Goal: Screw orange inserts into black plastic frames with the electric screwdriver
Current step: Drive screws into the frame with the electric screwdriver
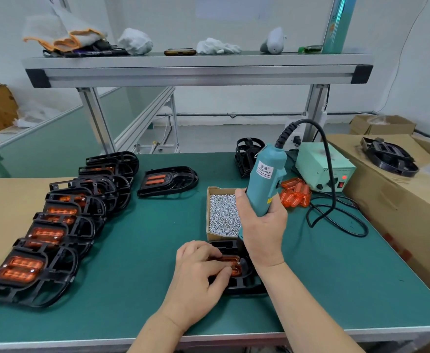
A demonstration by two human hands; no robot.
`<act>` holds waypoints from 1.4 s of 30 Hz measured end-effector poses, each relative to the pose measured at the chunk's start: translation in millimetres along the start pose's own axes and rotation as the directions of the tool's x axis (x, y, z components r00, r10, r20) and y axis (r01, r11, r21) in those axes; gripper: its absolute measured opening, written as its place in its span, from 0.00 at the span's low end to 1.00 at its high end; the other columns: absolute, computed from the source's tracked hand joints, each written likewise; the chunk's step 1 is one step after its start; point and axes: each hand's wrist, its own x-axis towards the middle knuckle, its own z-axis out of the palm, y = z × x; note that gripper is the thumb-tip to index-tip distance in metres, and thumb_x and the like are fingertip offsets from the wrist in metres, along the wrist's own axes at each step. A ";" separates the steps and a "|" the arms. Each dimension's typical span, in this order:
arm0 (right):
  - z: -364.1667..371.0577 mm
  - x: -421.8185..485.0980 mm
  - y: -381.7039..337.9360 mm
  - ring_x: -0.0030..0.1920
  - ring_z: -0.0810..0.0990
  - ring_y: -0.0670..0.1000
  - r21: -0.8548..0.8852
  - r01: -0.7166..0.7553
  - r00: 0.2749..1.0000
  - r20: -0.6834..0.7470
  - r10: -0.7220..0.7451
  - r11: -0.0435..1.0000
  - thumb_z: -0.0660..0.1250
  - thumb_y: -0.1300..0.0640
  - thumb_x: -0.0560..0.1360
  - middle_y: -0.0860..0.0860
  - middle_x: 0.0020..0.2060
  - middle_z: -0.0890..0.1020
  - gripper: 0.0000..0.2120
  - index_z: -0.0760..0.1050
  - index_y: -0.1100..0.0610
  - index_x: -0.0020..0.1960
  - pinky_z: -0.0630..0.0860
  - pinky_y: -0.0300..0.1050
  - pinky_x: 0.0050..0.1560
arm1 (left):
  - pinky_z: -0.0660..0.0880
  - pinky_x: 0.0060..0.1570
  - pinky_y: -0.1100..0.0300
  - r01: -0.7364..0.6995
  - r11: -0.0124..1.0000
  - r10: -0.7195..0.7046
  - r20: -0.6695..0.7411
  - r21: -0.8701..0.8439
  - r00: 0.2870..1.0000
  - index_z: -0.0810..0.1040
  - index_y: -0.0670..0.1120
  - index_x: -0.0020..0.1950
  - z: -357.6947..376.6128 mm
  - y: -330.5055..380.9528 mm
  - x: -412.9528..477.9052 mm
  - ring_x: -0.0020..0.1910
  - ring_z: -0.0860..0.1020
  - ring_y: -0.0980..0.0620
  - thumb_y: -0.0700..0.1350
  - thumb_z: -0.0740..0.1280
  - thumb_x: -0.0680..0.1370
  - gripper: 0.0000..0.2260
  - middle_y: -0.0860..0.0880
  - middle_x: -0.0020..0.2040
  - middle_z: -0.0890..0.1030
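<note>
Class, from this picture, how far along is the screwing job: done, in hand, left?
Done: a row of fitted frames lies at the left. In hand: the left hand holds an orange insert in a black frame while the right hand grips the electric screwdriver over it. Left: loose inserts wait near the screw box.

Left grip (198, 273): lower centre of frame, back of hand up, fingers bent; thumb and forefinger tips pinch the orange insert (235, 261).
Right grip (261, 225): just above and right of the left one; fingers and thumb wrapped round the lower body of the electric screwdriver (267, 174), thumb on its left side, tool near upright.
Left forearm (157, 324): bare, enters at bottom edge, angled up-right.
Right forearm (310, 307): bare, enters at lower right, angled up-left.
Spacing: right wrist just beside the left fingertips.
</note>
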 end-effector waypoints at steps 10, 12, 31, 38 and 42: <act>2.0 -3.4 -1.5 0.28 0.69 0.43 -0.034 0.004 0.999 0.047 -0.002 0.999 0.71 0.44 0.70 0.42 0.27 0.72 0.16 0.68 0.52 0.37 0.70 0.40 0.31 | 0.66 0.60 0.53 0.006 1.000 -0.006 0.007 0.013 1.000 0.87 0.56 0.44 0.9 0.2 -1.0 0.53 0.73 0.55 0.54 0.64 0.77 0.11 0.60 0.47 0.79; 0.9 -3.9 -2.1 0.28 0.69 0.42 -0.016 -0.003 0.999 0.052 0.004 1.000 0.71 0.44 0.70 0.42 0.27 0.73 0.15 0.69 0.51 0.37 0.70 0.38 0.31 | 0.66 0.60 0.53 0.010 1.000 -0.011 0.016 0.013 1.000 0.86 0.56 0.44 0.8 1.2 -1.5 0.53 0.72 0.56 0.54 0.64 0.77 0.11 0.61 0.47 0.78; -31.3 41.9 18.5 0.28 0.77 0.41 0.491 -0.453 0.774 -0.197 0.601 0.744 0.71 0.44 0.77 0.42 0.27 0.79 0.13 0.75 0.53 0.47 0.75 0.38 0.33 | 0.73 0.54 0.55 0.029 0.997 -0.026 0.039 -0.075 0.999 0.86 0.54 0.43 -6.5 4.2 1.2 0.55 0.71 0.57 0.51 0.66 0.78 0.09 0.62 0.48 0.77; -62.9 65.6 44.9 0.39 0.77 0.49 0.717 -0.533 0.653 0.011 0.758 0.449 0.66 0.52 0.82 0.53 0.43 0.77 0.09 0.73 0.56 0.56 0.79 0.46 0.41 | 0.73 0.55 0.53 0.019 0.997 -0.015 0.050 -0.076 0.999 0.87 0.55 0.49 -9.9 10.8 1.1 0.56 0.72 0.55 0.61 0.68 0.72 0.14 0.61 0.49 0.77; -75.0 67.4 57.6 0.35 0.81 0.49 0.710 -0.539 0.693 0.068 0.718 0.453 0.68 0.52 0.80 0.53 0.35 0.82 0.09 0.74 0.57 0.53 0.81 0.43 0.36 | 0.72 0.57 0.53 0.016 0.999 -0.013 0.068 -0.042 0.998 0.86 0.54 0.49 -8.7 10.2 -0.1 0.58 0.72 0.55 0.64 0.71 0.69 0.17 0.61 0.49 0.76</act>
